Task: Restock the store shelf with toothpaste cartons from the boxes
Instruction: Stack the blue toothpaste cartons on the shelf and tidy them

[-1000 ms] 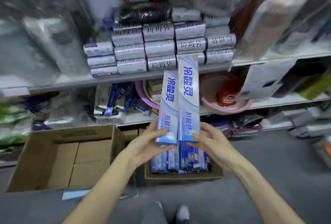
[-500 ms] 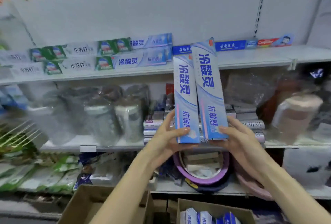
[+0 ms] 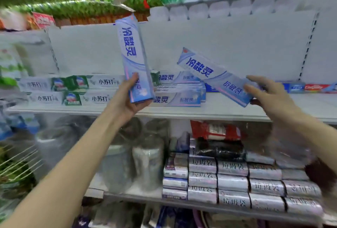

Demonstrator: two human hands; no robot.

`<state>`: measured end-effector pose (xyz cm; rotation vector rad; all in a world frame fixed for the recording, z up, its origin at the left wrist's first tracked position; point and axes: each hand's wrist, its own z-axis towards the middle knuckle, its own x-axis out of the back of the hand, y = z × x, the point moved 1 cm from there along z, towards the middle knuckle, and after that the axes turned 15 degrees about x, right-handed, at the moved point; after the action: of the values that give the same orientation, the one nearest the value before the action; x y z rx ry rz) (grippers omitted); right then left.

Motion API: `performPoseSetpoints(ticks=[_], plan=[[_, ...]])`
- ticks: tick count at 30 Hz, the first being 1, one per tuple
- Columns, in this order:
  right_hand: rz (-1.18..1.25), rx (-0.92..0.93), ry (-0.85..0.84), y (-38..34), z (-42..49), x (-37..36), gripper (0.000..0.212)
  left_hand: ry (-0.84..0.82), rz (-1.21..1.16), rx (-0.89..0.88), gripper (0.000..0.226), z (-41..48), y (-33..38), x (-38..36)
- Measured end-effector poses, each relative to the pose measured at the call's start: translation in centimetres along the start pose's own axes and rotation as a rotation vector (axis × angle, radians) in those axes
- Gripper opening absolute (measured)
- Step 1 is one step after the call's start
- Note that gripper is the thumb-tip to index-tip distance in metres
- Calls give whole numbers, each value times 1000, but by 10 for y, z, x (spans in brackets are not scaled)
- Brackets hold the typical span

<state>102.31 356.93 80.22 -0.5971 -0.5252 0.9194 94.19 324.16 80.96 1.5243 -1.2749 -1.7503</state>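
My left hand (image 3: 130, 96) grips the lower end of a pale blue toothpaste carton (image 3: 132, 50) that stands nearly upright in front of the white shelf (image 3: 215, 110). My right hand (image 3: 269, 96) holds the right end of a second, matching carton (image 3: 209, 71), tilted with its far end raised, just above the shelf board. A short stack of the same blue cartons (image 3: 179, 91) lies on the shelf between my hands. The boxes are out of view.
Green-and-white toothpaste cartons (image 3: 73, 90) fill the shelf's left part. A red and blue carton (image 3: 310, 87) lies at the right. Bare shelf board (image 3: 300, 102) lies to the right of the blue stack. Silver packs (image 3: 233, 182) and wrapped rolls sit on the shelf below.
Both hands rose from the box to the upper shelf. The two cartons, held side by side before, have separated; the right one has tipped towards horizontal over the shelf.
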Motion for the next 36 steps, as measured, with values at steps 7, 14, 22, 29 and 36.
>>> performPoseSetpoints(ticks=[7, 14, 22, 29, 36], plan=[[-99, 13, -125, 43, 90, -38, 33, 61, 35, -110, 17, 51, 52, 28], [6, -93, -229, 74, 127, -57, 35, 120, 78, -196, 24, 78, 56, 45], [-10, -17, -158, 104, 146, -80, 40, 157, 120, -227, 27, 91, 55, 45], [-240, 71, 148, 90, 137, -81, 34, 128, 182, -208, 26, 90, 45, 18], [217, -131, -377, 2, 82, -153, 41, -114, 21, -18, 48, 96, 1, -45]])
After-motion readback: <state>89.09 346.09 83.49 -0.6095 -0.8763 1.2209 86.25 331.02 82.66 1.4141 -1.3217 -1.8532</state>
